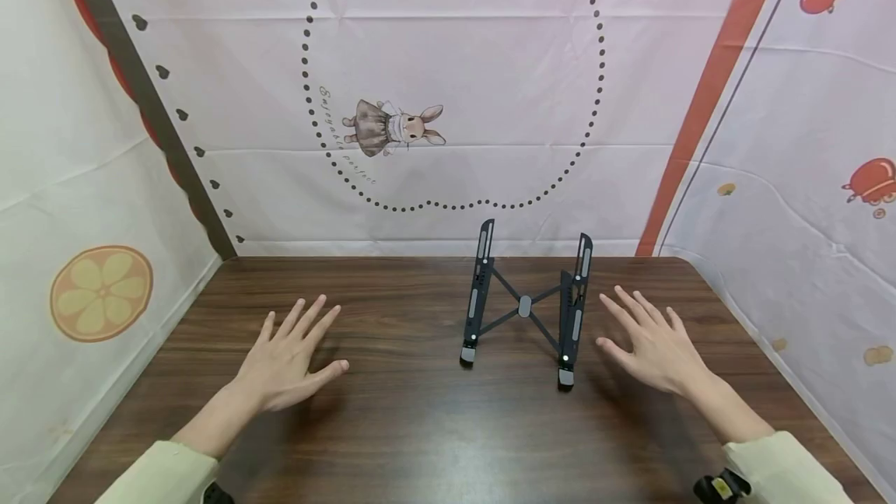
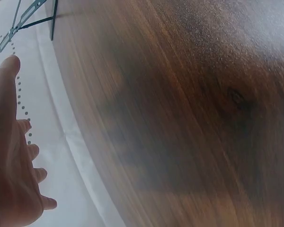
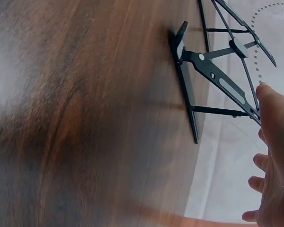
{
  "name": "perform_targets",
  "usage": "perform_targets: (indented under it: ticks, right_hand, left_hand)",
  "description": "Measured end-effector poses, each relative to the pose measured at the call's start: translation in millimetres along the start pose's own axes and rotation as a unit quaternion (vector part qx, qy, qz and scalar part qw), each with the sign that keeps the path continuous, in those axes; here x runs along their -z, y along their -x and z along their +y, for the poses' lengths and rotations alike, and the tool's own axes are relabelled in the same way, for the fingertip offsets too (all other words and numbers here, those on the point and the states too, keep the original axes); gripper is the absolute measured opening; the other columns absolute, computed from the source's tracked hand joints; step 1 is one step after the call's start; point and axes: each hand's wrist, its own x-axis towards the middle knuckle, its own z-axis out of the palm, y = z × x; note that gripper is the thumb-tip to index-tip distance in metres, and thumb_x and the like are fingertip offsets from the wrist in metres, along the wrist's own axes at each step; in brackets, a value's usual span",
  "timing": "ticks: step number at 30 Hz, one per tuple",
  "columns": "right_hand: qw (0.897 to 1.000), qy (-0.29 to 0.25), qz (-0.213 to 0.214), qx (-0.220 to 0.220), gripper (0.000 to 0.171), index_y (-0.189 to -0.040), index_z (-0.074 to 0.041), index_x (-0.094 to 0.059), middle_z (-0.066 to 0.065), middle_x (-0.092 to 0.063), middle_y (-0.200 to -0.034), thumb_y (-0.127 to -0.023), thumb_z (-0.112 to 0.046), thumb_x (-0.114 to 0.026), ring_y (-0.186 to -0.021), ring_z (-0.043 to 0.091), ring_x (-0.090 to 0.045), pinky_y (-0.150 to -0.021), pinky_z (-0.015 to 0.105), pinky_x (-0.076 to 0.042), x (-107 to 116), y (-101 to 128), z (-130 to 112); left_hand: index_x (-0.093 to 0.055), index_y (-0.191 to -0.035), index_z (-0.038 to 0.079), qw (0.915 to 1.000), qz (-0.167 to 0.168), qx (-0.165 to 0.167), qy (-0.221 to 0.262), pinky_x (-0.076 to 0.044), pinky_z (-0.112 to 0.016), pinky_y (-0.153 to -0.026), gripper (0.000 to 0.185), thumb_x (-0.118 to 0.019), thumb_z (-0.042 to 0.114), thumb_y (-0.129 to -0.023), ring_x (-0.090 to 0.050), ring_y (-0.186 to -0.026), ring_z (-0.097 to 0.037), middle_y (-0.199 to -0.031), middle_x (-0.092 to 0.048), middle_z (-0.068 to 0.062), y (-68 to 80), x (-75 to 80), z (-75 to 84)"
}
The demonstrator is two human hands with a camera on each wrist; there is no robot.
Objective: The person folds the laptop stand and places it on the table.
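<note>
Two bare hands hover over a dark brown wood-grain table (image 1: 392, 426), palms down, neither holding anything. Head view: the left hand (image 1: 287, 360) has fingers spread and straight, well apart from the black folding metal laptop stand with an X-shaped cross brace (image 1: 525, 306); the right hand (image 1: 651, 344), fingers likewise extended and relaxed, sits just beside the stand's right rail — not touching it. The stand is unfolded and propped up, right of the table's centre, near the far edge, in front of a white cloth backdrop printed with a rabbit and a dotted loop (image 1: 448, 61). Left wrist view: left hand at the frame's left edge, fingers loose, table blurred, a corner of the stand visible at top left. Right wrist view: right hand at lower right, fingers open, the stand close by — a gap shows between them.
</note>
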Motion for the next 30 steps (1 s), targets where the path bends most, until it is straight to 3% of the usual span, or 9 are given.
perform_targets:
  ticks: [6, 15, 30]
  right_hand:
    - [1.000, -0.011, 0.012, -0.008, 0.063, -0.140, -0.016, -0.038, 0.017, -0.037, -0.142, -0.088, -0.046, -0.055, -0.125, 0.042, -0.037, -0.092, 0.068, -0.024, -0.7, -2.0, 0.1]
    - [0.999, -0.042, 0.034, 0.003, 0.059, -0.138, -0.013, -0.041, 0.019, -0.042, -0.137, -0.087, -0.036, -0.061, -0.115, 0.044, -0.045, -0.080, 0.063, -0.038, -4.8, -3.6, 0.7]
    - [0.992, -0.095, 0.075, -0.023, 0.051, -0.133, -0.011, -0.047, 0.018, -0.051, -0.124, -0.086, -0.020, -0.064, -0.106, 0.039, -0.051, -0.076, 0.056, -0.044, -13.2, -9.5, -5.0]
  left_hand:
    - [-0.026, -0.146, 0.024, 0.9998, 0.005, 0.007, 0.017, -0.013, -0.064, -0.103, 0.079, -0.041, 0.070, -0.083, -0.020, -0.137, -0.037, -0.154, -0.017, -0.006, -3.3, -5.1, 0.8]
    - [-0.028, -0.145, 0.022, 0.9988, 0.015, 0.018, 0.043, -0.015, -0.063, -0.104, 0.078, -0.042, 0.068, -0.084, -0.021, -0.137, -0.036, -0.153, -0.018, -0.006, -10.6, -12.7, 0.7]
    - [-0.037, -0.141, 0.012, 0.9940, 0.051, 0.018, 0.095, -0.026, -0.058, -0.101, 0.072, -0.049, 0.058, -0.086, -0.032, -0.130, -0.037, -0.147, -0.031, -0.012, -23.4, -20.6, 4.7]
